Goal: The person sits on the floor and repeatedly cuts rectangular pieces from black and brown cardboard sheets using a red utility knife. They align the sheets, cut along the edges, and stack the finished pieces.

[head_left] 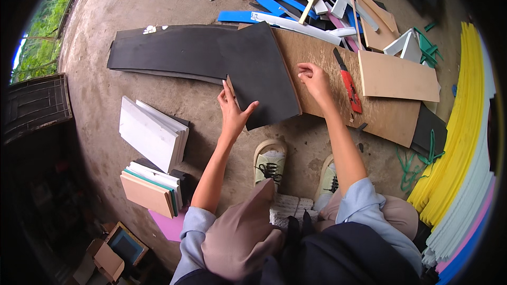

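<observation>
The black sheet (266, 76) lies flat just ahead of and to the right of the left hand (233, 113), its far left part over the end of a long dark strip (169, 50) and its right side over a wooden board (388, 119). It looks matt and foam-like, so I judge it light, somewhat bendable and not very slippery, more apt to dent or crease at a corner than to snap; a thin brown line along its right edge may be a second layer, though I cannot tell. The likely best hold is flat pressure near the middle, or a pinch on the left edge by the left fingers or on the right edge, beside the right hand (315, 82). The left hand is spread, thumb well apart from the fingers; the fingers reach along the sheet's left edge and the thumb extends over its face, seemingly touching, without gripping. The right hand is raised just past the sheet's right edge, fingers half curled; nothing shows in it, and I cannot tell whether thumb and fingertips meet. To the right of that hand lies a red-handled knife (350, 92), with a tan panel (398, 76) beyond it; ahead are heaped offcuts (314, 2), and left of the left hand stand white slabs (148, 132).
</observation>
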Available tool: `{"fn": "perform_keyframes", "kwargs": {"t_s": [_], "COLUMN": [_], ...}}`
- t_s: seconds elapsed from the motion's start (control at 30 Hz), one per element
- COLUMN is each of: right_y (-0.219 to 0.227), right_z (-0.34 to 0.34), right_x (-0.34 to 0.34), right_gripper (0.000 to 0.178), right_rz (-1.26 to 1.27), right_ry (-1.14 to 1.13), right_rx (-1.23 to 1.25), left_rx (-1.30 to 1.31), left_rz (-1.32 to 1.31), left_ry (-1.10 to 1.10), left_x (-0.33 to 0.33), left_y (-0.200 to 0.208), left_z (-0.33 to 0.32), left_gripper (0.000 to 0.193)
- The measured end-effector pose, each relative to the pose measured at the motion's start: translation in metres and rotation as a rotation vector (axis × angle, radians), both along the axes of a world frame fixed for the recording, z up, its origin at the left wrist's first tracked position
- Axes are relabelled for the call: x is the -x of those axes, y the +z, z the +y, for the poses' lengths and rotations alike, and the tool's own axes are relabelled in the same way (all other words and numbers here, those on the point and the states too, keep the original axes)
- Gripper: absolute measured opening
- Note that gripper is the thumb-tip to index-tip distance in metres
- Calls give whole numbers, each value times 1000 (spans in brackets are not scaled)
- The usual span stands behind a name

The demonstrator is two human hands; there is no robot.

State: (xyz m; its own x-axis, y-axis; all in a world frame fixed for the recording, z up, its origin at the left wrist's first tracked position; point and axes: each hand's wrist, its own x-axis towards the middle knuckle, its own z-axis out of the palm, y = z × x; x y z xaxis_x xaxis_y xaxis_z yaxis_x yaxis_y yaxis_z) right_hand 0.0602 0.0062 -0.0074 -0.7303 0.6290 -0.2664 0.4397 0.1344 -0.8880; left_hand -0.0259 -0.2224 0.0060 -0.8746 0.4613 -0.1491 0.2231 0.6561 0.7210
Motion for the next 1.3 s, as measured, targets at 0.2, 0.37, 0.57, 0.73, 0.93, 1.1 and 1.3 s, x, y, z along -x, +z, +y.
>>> {"fn": "perform_keyframes", "kwargs": {"t_s": [0.2,0.37,0.57,0.73,0.93,1.1,1.3], "right_y": [-15,-15,-21,-20,-22,-12,14], "right_z": [-12,-19,-20,-26,-26,-3,47], "right_x": [-39,-35,-35,-36,-34,-53,-118], "right_gripper": [21,22,23,23,21,18,36], "right_rz": [-24,-12,48,39,28,11,-237], "right_ry": [-36,0,-16,-24,11,-48,-55], "right_rx": [167,64,129,113,38,-337,-891], "left_rx": [194,252,235,216,199,126,136], "left_rz": [376,457,518,548,601,591,454], "left_ry": [-599,-709,-737,-731,-727,-713,-570], "left_x": [-39,-40,-42,-44,-44,-33,1], "left_y": [32,16,6,6,8,21,26], "left_z": [37,51,51,48,45,51,68], "left_gripper": [109,106,96,93,93,82,84]}}
